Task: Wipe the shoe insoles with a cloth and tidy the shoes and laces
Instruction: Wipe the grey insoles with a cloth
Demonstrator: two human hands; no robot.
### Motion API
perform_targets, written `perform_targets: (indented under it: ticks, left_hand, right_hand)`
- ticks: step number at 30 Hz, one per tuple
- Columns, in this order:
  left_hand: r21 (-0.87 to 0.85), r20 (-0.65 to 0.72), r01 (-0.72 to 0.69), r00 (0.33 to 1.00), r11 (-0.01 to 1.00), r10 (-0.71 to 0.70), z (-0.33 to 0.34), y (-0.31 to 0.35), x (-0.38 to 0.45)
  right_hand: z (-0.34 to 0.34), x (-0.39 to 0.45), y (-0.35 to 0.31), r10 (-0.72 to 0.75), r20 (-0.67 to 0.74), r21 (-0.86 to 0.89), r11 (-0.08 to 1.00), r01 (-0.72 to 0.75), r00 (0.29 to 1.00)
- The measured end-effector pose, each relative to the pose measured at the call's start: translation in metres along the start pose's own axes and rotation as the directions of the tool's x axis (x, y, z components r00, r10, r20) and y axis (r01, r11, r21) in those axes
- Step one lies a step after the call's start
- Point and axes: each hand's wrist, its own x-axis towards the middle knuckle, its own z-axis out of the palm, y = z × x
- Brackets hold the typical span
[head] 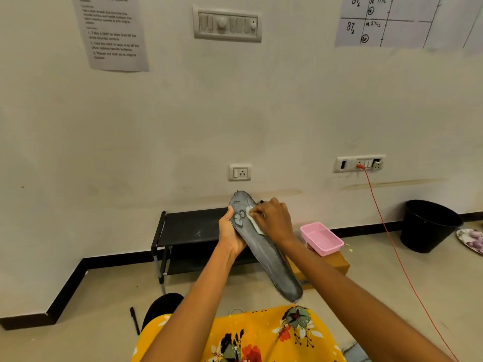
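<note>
Grey insole [264,246] gripped left [231,235]; right [274,220] pinches cloth [254,222].

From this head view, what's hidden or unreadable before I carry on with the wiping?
- Cloth: mostly covered by the right hand that presses it on the insole.
- Insole's underside: faces away, with the left hand gripping its edge.
- Shoes and laces: none identifiable in this view.
- Pink tray: its inside shows too shallowly to tell the contents.
- Wall notice: blurred, top cut off by the frame edge.
</note>
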Motion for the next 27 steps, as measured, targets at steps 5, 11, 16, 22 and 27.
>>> perform_targets:
  ticks: [5, 11, 16, 22, 27]
  left_hand:
    - [-0.054, -0.048, -0.035, 0.998, 0.998, 0.032, -0.006, 0.013, 0.001]
    - [-0.058, -0.038, -0.054, 0.998, 0.997, 0.051, 0.003, 0.005, -0.005]
    - [-0.118, -0.072, -0.088, 0.994, 0.989, 0.080, -0.004, 0.009, -0.004]
    - [-0.090, -0.088, -0.107, 0.991, 0.990, 0.099, -0.010, 0.016, 0.001]
    - [-0.048, -0.081, -0.087, 0.993, 0.995, 0.083, -0.008, 0.016, 0.002]
  right_hand:
    - [0.005, -0.037, -0.032, -0.299, 0.001, 0.103, 0.949, 0.298, 0.954]
    - [0.002, -0.010, -0.020, -0.039, -0.017, -0.038, 0.999, 0.039, 0.999]
    - [0.002, -0.021, -0.021, -0.188, 0.053, -0.015, 0.982, 0.189, 0.981]
    - [0.000, -0.035, -0.033, -0.269, 0.152, 0.166, 0.955, 0.244, 0.951]
    - [-0.002, -0.021, -0.023, 0.172, 0.023, 0.275, 0.946, -0.172, 0.985]
